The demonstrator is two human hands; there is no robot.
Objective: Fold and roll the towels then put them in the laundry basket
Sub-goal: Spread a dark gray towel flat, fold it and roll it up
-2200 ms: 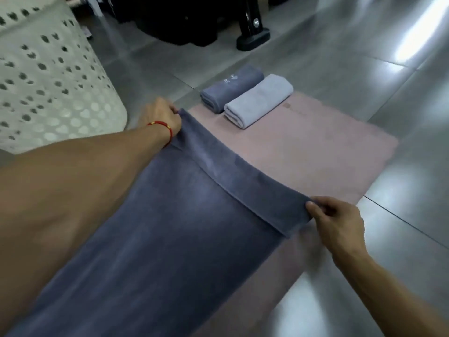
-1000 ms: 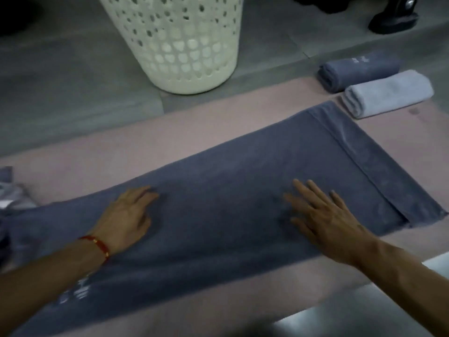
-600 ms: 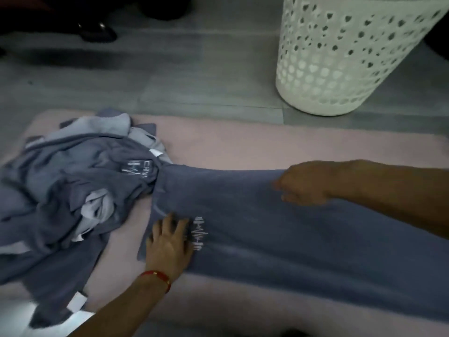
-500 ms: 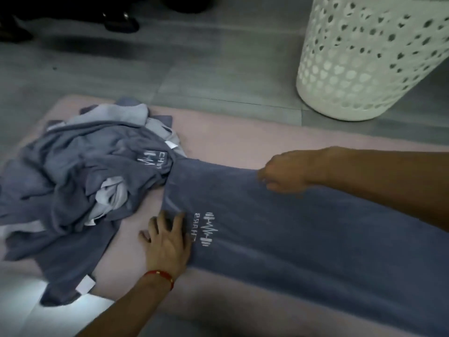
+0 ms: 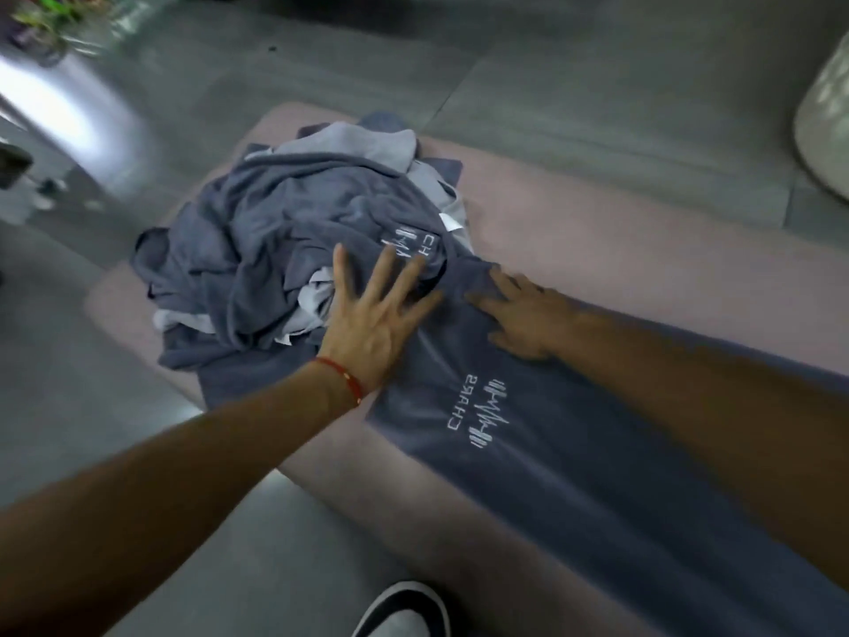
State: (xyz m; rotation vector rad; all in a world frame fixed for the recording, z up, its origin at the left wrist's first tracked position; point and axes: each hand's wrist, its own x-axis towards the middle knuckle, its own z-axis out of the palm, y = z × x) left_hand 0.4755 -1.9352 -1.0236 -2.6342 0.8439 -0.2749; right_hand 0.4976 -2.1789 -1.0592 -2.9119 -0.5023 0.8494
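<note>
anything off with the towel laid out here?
Mostly fine: the dark towel lies flat on the pink mat, but its far end runs under the heap of loose towels, where the left hand is spread.

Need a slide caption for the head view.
Both hands, left and right, flat on the spread towel beside the pile.

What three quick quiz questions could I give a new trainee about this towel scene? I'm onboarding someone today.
1. True or false: the left hand grips a rolled towel.
2. What does the right hand rest on: A) the spread dark towel, B) the laundry basket, C) the floor?
3. Fill in: the towel pile lies on the pink ____.

Key: 1 false, it lies open and flat. 2 A. 3 mat.
</note>
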